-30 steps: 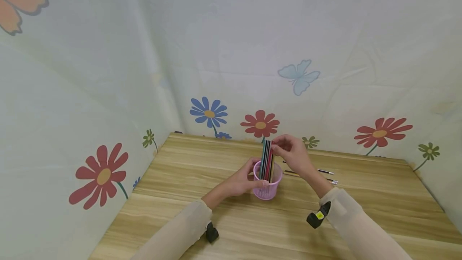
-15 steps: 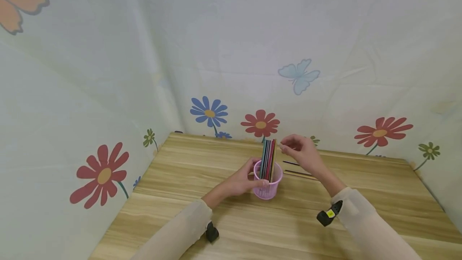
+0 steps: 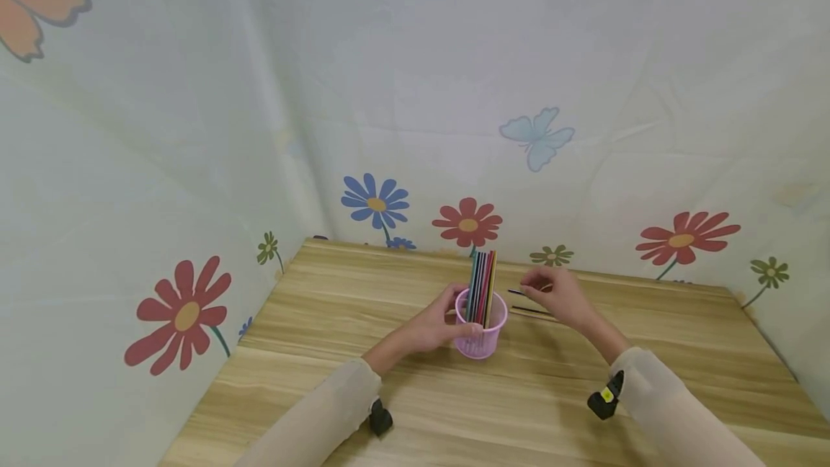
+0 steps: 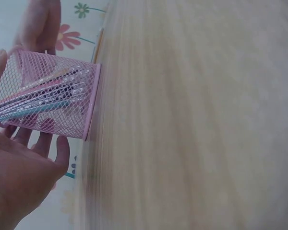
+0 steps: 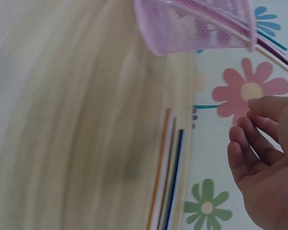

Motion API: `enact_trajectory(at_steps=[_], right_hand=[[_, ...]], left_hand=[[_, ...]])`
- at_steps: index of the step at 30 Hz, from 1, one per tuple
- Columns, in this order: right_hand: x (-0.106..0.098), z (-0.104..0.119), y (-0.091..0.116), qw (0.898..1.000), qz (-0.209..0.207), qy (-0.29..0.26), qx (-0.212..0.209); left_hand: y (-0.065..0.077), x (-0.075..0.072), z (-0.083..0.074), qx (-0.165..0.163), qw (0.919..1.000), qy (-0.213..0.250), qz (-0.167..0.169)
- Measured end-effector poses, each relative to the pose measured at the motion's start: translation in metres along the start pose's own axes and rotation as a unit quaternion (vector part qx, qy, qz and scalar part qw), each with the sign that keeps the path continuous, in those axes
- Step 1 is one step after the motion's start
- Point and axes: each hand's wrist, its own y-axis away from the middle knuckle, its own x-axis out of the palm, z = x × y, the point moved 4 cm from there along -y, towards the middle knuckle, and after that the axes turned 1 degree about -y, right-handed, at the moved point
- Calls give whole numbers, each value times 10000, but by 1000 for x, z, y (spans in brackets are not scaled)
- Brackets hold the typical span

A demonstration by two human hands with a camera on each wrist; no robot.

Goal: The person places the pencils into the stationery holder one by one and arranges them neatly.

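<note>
A pink mesh pencil cup [image 3: 489, 344] stands upright on the wooden table [image 3: 402, 409], holding several pencils [image 3: 482, 283] that lean to one side. My left hand [image 3: 431, 326] grips the cup from its left, thumb across the front and fingers behind; the left wrist view shows those fingers [image 4: 41, 143] along the mesh [image 4: 19, 81]. To the right of the cup, my right hand [image 3: 563, 299] hovers over loose pencils, its fingers softly bent with nothing between them. An orange pencil [image 5: 159, 177] and a dark blue one [image 5: 175, 177] lie there side by side, partly covered by the hand in the head view.
A pale fabric backdrop [image 3: 415, 92] printed with flowers and butterflies rises behind the table and along its left side. Black wrist cameras sit at the left sleeve [image 3: 380, 418] and the right sleeve [image 3: 604, 398].
My right hand has let go of a pencil in the cup, then moved right and down to the loose pencils. The left hand stays on the cup.
</note>
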Motion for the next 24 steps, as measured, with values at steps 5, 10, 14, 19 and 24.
enact_trajectory(at_steps=[5, 10, 14, 19, 24], right_hand=[[9, -14, 7, 9990, 249, 384, -21], [17, -21, 15, 9965, 422, 724, -79], [23, -25, 19, 9959, 509, 740, -62], [29, -28, 21, 9958, 398, 802, -194], [30, -33, 19, 9949, 272, 926, -293]], left_hand=[[0, -1, -2, 26, 10000, -36, 1], [-1, 0, -2, 70, 10000, -11, 26], [-1, 0, 0, 71, 10000, -1, 25], [-1, 1, 1, 64, 10000, -26, 32], [-1, 1, -1, 69, 10000, -40, 27]])
